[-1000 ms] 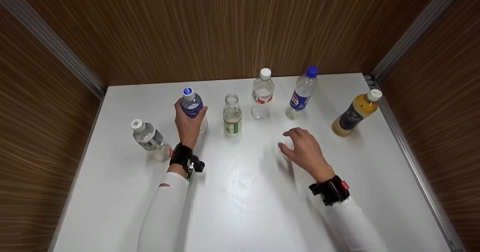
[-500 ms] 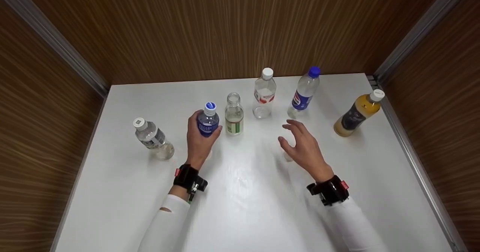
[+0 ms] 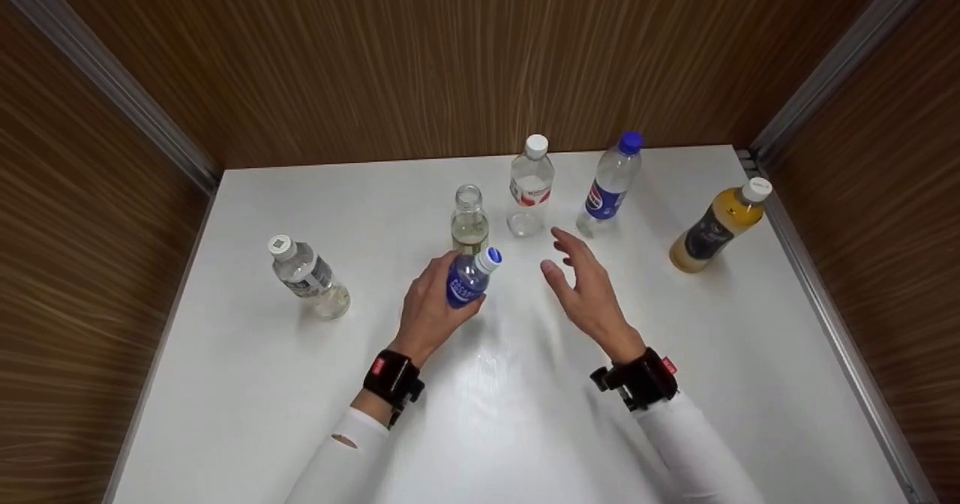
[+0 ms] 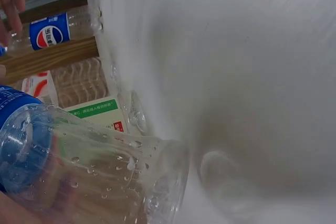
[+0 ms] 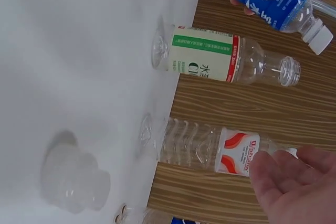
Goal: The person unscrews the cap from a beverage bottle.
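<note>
My left hand (image 3: 433, 305) grips a clear bottle with a blue label and white cap (image 3: 466, 282), tilted so its cap leans right. In the left wrist view its wet base (image 4: 168, 182) hangs just over the white tabletop. Right behind it stands an uncapped clear bottle (image 3: 469, 223), its lower part hidden in the head view; the right wrist view shows its green-and-cream label (image 5: 202, 51). My right hand (image 3: 591, 294) holds nothing, thumb and fingers spread apart, in front of a white-capped bottle with a red-and-white label (image 3: 529, 193).
A Pepsi bottle (image 3: 604, 196) stands at the back right, and a bottle of amber drink (image 3: 709, 234) farther right. A white-capped clear bottle (image 3: 309, 279) is at the left. A translucent whitish shape (image 5: 76, 177) shows on the table. Wood-grain panels (image 3: 480, 61) surround the table.
My left hand has carried the blue-labelled bottle rightward and nearer to me, from left of the uncapped bottle to in front of it, tilting it. My right hand has shifted slightly left and forward.
</note>
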The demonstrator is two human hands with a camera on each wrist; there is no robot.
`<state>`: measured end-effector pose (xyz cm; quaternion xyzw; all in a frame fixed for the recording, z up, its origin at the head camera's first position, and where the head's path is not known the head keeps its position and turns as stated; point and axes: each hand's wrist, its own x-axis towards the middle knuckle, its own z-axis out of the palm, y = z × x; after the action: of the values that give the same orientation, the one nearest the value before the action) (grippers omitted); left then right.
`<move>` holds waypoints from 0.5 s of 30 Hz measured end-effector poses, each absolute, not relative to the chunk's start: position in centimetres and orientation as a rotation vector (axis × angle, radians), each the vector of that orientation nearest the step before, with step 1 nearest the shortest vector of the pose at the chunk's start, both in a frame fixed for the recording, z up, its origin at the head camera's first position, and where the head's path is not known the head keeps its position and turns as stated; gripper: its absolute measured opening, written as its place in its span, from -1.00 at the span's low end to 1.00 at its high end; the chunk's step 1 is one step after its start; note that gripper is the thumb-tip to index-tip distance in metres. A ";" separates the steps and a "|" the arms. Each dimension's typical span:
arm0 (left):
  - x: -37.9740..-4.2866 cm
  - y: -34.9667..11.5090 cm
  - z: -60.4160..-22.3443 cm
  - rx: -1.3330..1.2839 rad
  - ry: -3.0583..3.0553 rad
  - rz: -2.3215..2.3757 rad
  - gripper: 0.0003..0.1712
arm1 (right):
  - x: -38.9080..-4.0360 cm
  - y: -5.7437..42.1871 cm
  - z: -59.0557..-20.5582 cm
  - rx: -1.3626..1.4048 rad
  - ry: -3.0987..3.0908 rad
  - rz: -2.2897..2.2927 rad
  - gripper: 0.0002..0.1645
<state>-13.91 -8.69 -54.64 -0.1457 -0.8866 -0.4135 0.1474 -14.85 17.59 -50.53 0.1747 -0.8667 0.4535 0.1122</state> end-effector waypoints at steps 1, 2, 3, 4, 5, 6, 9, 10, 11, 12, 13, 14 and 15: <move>-13.8 -8.5 -54.7 -0.434 -2.561 -1.159 -0.07 | -14.9 17.3 -50.5 0.512 -2.539 1.361 -0.34; -13.8 -8.4 -54.7 -0.448 -2.571 -1.131 -0.08 | -14.9 17.0 -50.4 0.510 -2.536 1.388 -0.35; -13.7 -8.2 -54.7 -0.456 -2.582 -1.104 -0.08 | -14.9 16.8 -50.4 0.507 -2.532 1.415 -0.35; -13.6 -8.1 -54.7 -0.463 -2.592 -1.083 -0.08 | -14.8 16.5 -50.4 0.505 -2.526 1.441 -0.35; -13.5 -8.0 -54.7 -0.470 -2.602 -1.063 -0.09 | -14.8 16.3 -50.3 0.504 -2.515 1.476 -0.35; -13.5 -7.9 -54.7 -0.474 -2.612 -1.043 -0.10 | -14.8 16.1 -50.3 0.502 -2.509 1.505 -0.35; -13.4 -7.6 -54.7 -0.485 -2.647 -0.977 -0.13 | -14.7 15.5 -50.3 0.498 -2.499 1.573 -0.38; -13.3 -7.5 -54.7 -0.486 -2.657 -0.953 -0.13 | -14.7 15.3 -50.3 0.501 -2.498 1.592 -0.40; -13.3 -7.4 -54.7 -0.488 -2.667 -0.928 -0.13 | -14.7 15.1 -50.4 0.503 -2.500 1.603 -0.41; -13.3 -7.3 -54.7 -0.490 -2.673 -0.904 -0.12 | -14.6 14.9 -50.4 0.502 -2.511 1.599 -0.43; -13.3 -7.3 -54.8 -0.494 -2.676 -0.877 -0.11 | -14.6 14.8 -50.4 0.502 -2.520 1.592 -0.45; -13.3 -7.3 -54.8 -0.497 -2.679 -0.852 -0.11 | -14.6 14.7 -50.4 0.502 -2.527 1.586 -0.47; -13.3 -7.2 -54.8 -0.501 -2.678 -0.827 -0.10 | -14.6 14.6 -50.5 0.500 -2.535 1.574 -0.49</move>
<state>-13.28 -7.24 -54.81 -0.1742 -0.9304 -0.2873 0.1466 -14.56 14.58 -50.46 0.1649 -0.8366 0.5192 0.0579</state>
